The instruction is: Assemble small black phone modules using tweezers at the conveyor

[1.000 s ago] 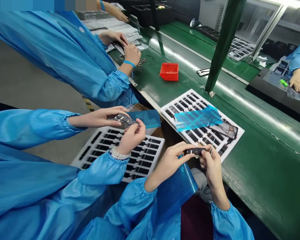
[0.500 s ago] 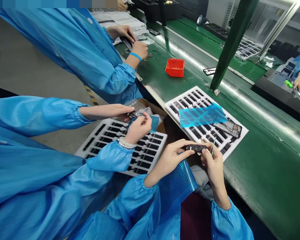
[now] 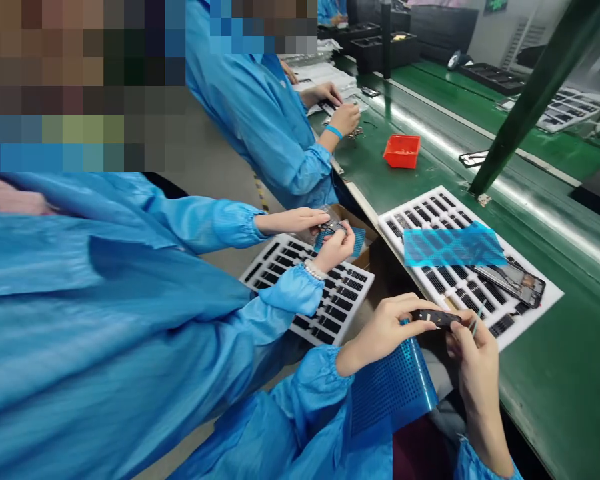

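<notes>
My left hand pinches one end of a small black phone part, held level above my lap. My right hand closes its thumb and fingers at the other end of that part; thin, greenish tweezers stick up from between its fingers. Below my left hand hangs a curled blue sheet with rows of small holes; whether the fingers hold it is hidden. Beyond my hands, a white foam tray of black parts lies on the green bench, bearing another blue sheet and an open phone frame.
To my left, a co-worker's hands work on a small part above a second white tray. Another person's hands are further up the bench. A red bin and a slanted green post stand beyond.
The view has turned to the left, so everything appears further right and more of the co-worker shows. My hands keep their hold on the black part.
</notes>
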`<state>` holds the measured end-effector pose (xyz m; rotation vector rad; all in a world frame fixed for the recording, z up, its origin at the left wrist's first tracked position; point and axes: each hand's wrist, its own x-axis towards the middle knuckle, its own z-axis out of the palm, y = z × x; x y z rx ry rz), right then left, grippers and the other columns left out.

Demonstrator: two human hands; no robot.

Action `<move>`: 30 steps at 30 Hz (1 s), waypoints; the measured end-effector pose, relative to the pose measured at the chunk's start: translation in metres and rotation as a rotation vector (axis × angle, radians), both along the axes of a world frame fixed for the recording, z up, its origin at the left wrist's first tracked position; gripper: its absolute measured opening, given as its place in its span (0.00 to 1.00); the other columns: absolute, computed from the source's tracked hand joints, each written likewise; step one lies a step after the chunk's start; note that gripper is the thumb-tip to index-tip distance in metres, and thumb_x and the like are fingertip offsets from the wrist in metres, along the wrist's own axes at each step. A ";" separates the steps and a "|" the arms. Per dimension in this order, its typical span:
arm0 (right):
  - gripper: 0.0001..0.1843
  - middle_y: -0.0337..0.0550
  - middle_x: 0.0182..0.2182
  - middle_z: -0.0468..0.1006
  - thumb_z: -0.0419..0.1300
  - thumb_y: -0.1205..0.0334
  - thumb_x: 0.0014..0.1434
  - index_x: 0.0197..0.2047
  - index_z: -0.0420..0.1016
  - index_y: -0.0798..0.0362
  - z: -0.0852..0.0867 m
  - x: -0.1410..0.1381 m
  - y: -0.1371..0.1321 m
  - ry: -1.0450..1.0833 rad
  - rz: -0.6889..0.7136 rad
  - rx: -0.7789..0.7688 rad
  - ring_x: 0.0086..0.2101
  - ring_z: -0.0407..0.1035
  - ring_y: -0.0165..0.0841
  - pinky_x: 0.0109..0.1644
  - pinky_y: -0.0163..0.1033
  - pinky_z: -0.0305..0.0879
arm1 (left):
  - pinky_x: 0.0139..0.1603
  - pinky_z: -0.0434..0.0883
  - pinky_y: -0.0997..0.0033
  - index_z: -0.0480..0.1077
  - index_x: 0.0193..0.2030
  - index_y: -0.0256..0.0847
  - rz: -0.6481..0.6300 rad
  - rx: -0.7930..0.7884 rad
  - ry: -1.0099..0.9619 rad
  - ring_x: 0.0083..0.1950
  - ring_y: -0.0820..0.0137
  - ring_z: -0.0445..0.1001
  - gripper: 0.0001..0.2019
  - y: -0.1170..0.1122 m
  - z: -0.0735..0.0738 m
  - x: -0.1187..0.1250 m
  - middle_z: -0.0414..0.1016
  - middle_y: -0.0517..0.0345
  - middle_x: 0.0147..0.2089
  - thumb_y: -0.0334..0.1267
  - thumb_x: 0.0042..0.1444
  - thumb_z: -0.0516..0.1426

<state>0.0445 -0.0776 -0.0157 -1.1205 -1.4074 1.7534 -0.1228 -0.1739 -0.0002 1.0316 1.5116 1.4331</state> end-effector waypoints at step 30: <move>0.13 0.45 0.37 0.89 0.77 0.51 0.63 0.48 0.91 0.46 0.011 0.064 0.010 -0.200 0.054 0.401 0.29 0.76 0.34 0.32 0.38 0.73 | 0.47 0.84 0.63 0.89 0.50 0.44 -0.250 -0.090 -0.231 0.52 0.55 0.86 0.10 0.036 0.002 0.018 0.90 0.53 0.51 0.38 0.63 0.70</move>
